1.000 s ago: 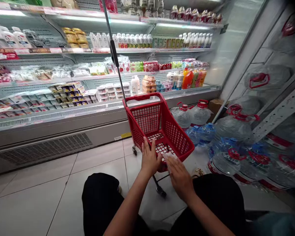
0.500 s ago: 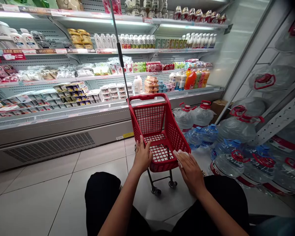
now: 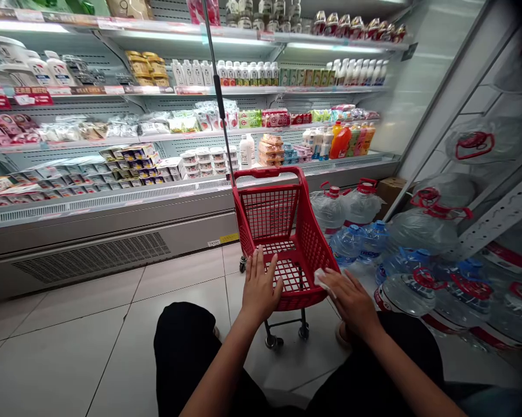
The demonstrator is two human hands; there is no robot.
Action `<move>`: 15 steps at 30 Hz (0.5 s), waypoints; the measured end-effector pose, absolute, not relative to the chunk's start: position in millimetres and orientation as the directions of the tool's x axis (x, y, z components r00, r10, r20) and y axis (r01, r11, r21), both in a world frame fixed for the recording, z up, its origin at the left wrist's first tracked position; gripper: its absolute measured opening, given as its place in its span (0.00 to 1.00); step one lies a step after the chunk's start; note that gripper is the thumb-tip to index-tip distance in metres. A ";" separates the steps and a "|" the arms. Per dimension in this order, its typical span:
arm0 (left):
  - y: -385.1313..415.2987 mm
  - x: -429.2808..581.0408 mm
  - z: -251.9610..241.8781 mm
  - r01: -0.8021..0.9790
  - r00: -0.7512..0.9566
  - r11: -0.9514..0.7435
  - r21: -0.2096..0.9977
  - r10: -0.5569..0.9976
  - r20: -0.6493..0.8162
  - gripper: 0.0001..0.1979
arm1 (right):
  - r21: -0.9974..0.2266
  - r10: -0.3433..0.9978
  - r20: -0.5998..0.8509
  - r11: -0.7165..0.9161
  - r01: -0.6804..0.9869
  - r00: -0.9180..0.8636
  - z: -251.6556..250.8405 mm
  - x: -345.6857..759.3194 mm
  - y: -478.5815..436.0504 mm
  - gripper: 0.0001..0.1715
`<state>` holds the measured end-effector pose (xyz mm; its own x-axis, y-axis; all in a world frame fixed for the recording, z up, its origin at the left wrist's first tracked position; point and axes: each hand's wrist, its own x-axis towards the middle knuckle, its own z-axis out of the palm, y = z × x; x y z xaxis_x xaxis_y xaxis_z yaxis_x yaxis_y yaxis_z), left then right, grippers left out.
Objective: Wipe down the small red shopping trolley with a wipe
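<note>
A small red wheeled shopping cart stands on the tiled floor in front of me, with a thin dark pole rising from its rear. My left hand rests flat on the cart's near left rim, fingers stretched out. My right hand presses a white cloth against the cart's near right side, fingers bent over it. My black-clad knees fill the bottom of the view.
A chilled display case with shelves of packaged food, milk bottles and juice runs along the left and back. Large clear water jugs with red caps lie piled on the floor and racks at the right. Pale floor tiles spread to the left.
The cart has tipped from tilted back down onto its wheels and sits straighter. My right hand with the cloth moved from the basket's front rim to its right side; my left hand flattened.
</note>
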<state>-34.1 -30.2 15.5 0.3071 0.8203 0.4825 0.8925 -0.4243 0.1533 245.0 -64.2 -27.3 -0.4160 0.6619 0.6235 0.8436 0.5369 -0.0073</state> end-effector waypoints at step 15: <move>-0.7 -89.8 28.3 0.843 0.479 -0.534 0.064 0.799 0.363 0.28 | -0.014 0.602 0.661 0.607 0.794 -0.448 -27.6 175.6 -100.3 0.39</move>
<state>-89.8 -0.7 28.3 0.4788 0.7993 0.3632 0.8430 -0.5341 0.0639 175.6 -100.3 -27.6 -0.4479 0.6017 0.6613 0.7944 0.6072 -0.0143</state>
